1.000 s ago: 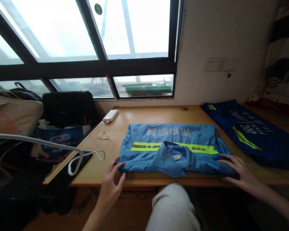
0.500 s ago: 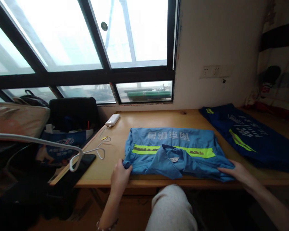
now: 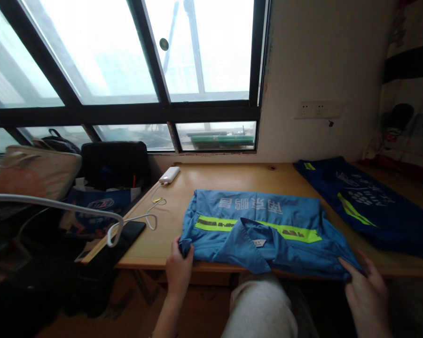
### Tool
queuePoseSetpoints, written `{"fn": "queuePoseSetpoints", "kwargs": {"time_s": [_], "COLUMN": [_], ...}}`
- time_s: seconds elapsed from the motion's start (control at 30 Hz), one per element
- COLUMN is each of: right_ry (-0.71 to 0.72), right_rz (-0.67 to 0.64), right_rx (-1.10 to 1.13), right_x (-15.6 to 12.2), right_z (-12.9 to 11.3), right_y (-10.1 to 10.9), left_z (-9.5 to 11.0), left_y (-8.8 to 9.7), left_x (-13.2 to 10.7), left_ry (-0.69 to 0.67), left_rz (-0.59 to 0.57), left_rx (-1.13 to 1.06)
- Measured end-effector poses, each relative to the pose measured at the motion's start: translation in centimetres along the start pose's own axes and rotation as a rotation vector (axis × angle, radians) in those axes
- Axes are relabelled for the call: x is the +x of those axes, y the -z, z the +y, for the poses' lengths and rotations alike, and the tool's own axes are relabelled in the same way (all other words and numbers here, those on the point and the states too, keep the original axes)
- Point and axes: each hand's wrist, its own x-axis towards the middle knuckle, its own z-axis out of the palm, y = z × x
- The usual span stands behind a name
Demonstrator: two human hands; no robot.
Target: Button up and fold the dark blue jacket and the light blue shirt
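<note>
A folded light blue work shirt (image 3: 257,225) with a yellow-green reflective stripe lies on the wooden table (image 3: 232,176), its near edge hanging slightly over the table front. My left hand (image 3: 179,268) pinches the shirt's near left corner. My right hand (image 3: 368,291) grips the near right corner, fingers curled at the cloth's edge. My grey-trousered knee (image 3: 259,307) is below the table edge between the hands.
A dark blue garment (image 3: 370,206) lies on the table to the right. A white power bank (image 3: 169,175) with a cable sits at the back left. A black phone (image 3: 118,239), bags (image 3: 31,171) and a white hanger (image 3: 56,206) are on the left.
Both hands moved from resting flat beside the shirt to gripping its near corners. The shirt's near edge has been drawn toward me, over the table front. The camera shifted slightly.
</note>
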Motion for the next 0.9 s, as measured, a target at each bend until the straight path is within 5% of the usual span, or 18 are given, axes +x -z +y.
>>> {"fn": "queuePoseSetpoints", "kwargs": {"time_s": [0.13,0.2,0.3,0.4,0.5,0.73,0.9], "right_ry": [0.465,0.682,0.902,0.946,0.864,0.844,0.862], "right_rz": [0.127,0.029,-0.294,-0.654,-0.820,-0.874,-0.973], "right_rx": [-0.453,-0.572,-0.560,-0.605,-0.747,-0.780,-0.757], "right_x": [-0.7,-1.9,-4.9,-8.0,-8.9,-1.5,5.0], "right_z": [-1.5,-2.9,-4.8,-5.8,-5.6,-3.0,-2.0], "right_y": [-1.1,-2.3,-6.0,-10.8,-14.0,-16.8,-21.9], "left_z": [1.4,2.9,6.8,11.2,13.6,12.3,12.9], "left_y": [0.2,0.3,-0.5,-3.1,-6.4,-10.9,-13.7], "left_x": [-1.4,-2.2,-3.3,-4.0,-3.8,0.2,6.1], "left_ry": [-0.221,-0.319,-0.503,-0.720,-0.802,-0.834,-0.939], "left_rz": [0.291,0.353,0.233,-0.100,-0.418,-0.492,-0.543], "left_rx": [0.085,0.126,0.061,-0.058,-0.068,0.005,0.077]}}
